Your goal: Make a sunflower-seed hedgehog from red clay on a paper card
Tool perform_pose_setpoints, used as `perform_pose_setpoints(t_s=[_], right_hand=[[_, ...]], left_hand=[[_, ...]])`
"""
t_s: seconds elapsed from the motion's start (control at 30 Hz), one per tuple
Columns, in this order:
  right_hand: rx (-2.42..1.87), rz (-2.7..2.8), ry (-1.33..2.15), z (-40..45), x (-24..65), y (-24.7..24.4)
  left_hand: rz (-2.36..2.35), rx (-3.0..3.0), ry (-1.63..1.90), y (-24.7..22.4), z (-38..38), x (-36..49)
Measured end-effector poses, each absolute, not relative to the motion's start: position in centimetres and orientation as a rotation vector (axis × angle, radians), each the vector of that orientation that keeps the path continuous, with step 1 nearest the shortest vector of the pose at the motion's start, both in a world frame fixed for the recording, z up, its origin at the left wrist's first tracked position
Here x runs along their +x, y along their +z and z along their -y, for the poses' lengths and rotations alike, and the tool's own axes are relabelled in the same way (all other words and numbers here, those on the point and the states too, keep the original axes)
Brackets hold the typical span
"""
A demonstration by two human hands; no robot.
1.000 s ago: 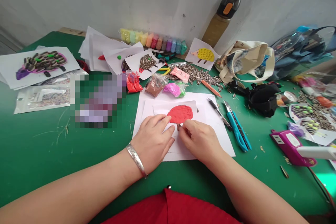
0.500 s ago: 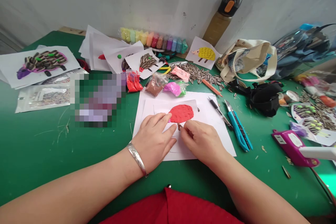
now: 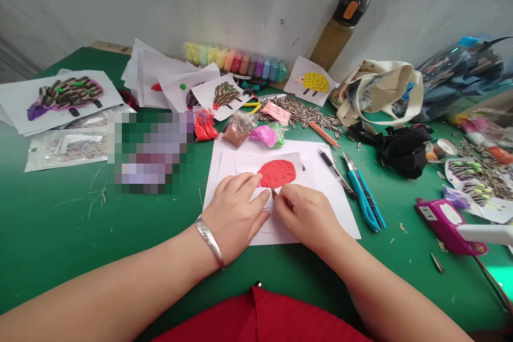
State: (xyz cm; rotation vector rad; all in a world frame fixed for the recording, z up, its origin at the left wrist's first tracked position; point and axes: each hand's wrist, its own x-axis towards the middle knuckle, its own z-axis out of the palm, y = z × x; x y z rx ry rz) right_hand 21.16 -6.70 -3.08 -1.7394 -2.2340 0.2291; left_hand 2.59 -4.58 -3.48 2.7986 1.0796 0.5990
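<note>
Head view: the left hand (image 3: 236, 216) lies flat, fingers spread, on the white paper (image 3: 320, 208) at the near middle of the green table (image 3: 60, 224), its fingertips touching the left rim of the red clay disc (image 3: 277, 173). The right hand (image 3: 306, 216) pinches a small brown piece (image 3: 273, 192) just under the disc's lower edge; what the piece is cannot be told. Good practice, as judged here: keep the paper pinned flat, seat the piece against the disc edge, and press lightly so the clay keeps its outline. A blue knife (image 3: 364, 197) lies near the paper's right edge; seeds (image 3: 300, 112) are heaped towards the far edge.
</note>
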Motion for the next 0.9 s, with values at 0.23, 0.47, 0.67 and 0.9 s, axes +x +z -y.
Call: perform_pose_setpoints(t_s=[0.23, 0.47, 0.67, 0.9], right_hand=[[-1.743, 2.229, 0.278, 6.74, 21.21, -2.94], [-1.734, 2.238, 0.292, 6.89, 21.17, -2.65], [-1.755, 2.249, 0.315, 7.02, 21.17, -2.53], [-1.767, 2.204, 0.333, 6.76, 21.27, -2.70]], left_hand=[[-1.081, 2.804, 0.593, -3.47, 4.66, 2.48], [-1.090, 2.803, 0.591, -3.47, 4.62, 2.54], [-1.087, 2.802, 0.597, -3.51, 4.56, 2.58], [-1.085, 2.797, 0.599, -3.47, 4.71, 2.50]])
